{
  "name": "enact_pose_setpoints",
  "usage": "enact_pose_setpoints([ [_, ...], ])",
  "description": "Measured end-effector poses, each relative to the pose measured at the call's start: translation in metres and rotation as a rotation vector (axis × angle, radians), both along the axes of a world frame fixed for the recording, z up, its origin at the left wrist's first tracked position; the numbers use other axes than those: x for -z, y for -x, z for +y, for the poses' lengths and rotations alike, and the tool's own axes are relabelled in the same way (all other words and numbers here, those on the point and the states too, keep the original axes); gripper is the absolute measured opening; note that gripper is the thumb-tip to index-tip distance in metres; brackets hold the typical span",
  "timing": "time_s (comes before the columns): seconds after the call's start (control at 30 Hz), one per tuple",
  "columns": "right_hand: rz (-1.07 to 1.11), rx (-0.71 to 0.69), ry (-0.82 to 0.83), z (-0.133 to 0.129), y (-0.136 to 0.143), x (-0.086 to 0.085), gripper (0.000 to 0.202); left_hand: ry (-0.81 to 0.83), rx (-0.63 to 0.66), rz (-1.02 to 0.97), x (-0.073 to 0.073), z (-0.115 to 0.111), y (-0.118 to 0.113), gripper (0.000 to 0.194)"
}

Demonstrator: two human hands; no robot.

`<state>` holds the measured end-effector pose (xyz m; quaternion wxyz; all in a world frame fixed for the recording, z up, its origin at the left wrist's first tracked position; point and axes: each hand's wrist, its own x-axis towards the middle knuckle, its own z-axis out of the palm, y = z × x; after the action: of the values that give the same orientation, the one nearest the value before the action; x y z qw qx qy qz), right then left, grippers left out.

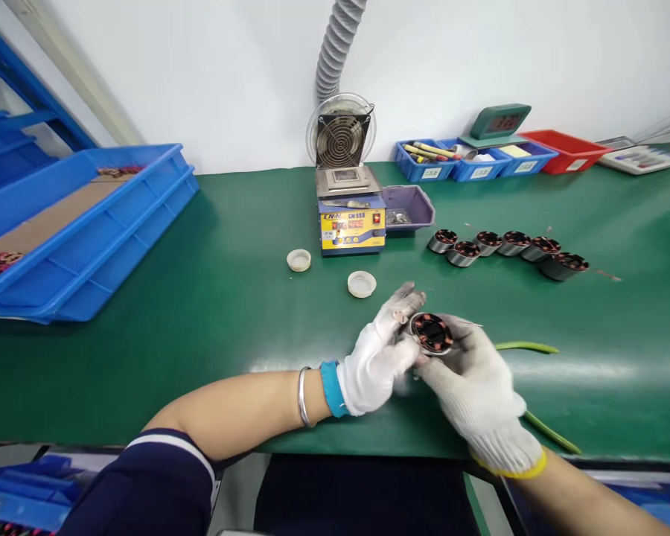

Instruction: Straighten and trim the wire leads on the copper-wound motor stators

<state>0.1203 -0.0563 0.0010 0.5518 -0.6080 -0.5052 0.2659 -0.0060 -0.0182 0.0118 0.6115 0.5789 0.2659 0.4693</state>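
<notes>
Between my two gloved hands, over the front part of the green table, is a motor stator (431,333), a metal ring with copper windings and a dark core. My left hand (383,357), in a white glove with a blue cuff, holds its left side with fingers curled round it. From the right, my right hand (474,380), in a knitted glove with a yellow hem, grips the other side. Its fingertips are partly hidden behind the stator. Beyond my hands stand several similar stators (516,243) in a staggered row.
A solder pot (351,223) with a fan stands at the back, beside a purple bin (416,205). Two white lids (362,284) lie before it. A large blue crate (89,238) is at left. Small blue bins (424,171) and a red bin (563,152) line the wall. Green tubing (528,346) lies at right.
</notes>
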Motion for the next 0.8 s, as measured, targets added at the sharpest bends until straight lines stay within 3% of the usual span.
enact_pose_setpoints([
  [0.07,-0.032,0.042,-0.009,0.0,-0.009,-0.004,0.053,-0.026,-0.067,0.021,0.002,0.001,0.0,0.05],
  [0.13,-0.147,0.062,0.023,0.001,-0.02,-0.007,0.052,0.004,-0.153,0.118,0.002,0.002,-0.002,0.032],
  [0.2,-0.319,0.046,0.014,0.003,-0.03,-0.009,0.049,0.057,-0.131,0.169,-0.001,0.005,-0.005,0.016],
  [0.3,-0.656,-0.01,-0.17,0.003,-0.04,-0.009,0.042,0.164,-0.093,0.06,-0.008,0.02,-0.004,0.013],
  [0.43,-0.831,-0.029,-0.244,0.004,-0.045,-0.008,0.039,0.309,-0.286,-0.081,-0.016,0.045,0.003,0.02],
  [0.53,-0.859,0.01,-0.249,0.006,-0.045,-0.008,0.043,0.253,-0.073,0.057,-0.016,0.045,0.004,0.034],
  [0.63,-0.87,0.018,-0.275,0.009,-0.046,-0.007,0.041,0.261,0.147,0.143,-0.013,0.033,0.003,0.029],
  [0.8,-0.854,0.039,-0.25,0.012,-0.046,-0.007,0.037,0.306,0.206,0.195,-0.009,0.029,0.007,0.029],
])
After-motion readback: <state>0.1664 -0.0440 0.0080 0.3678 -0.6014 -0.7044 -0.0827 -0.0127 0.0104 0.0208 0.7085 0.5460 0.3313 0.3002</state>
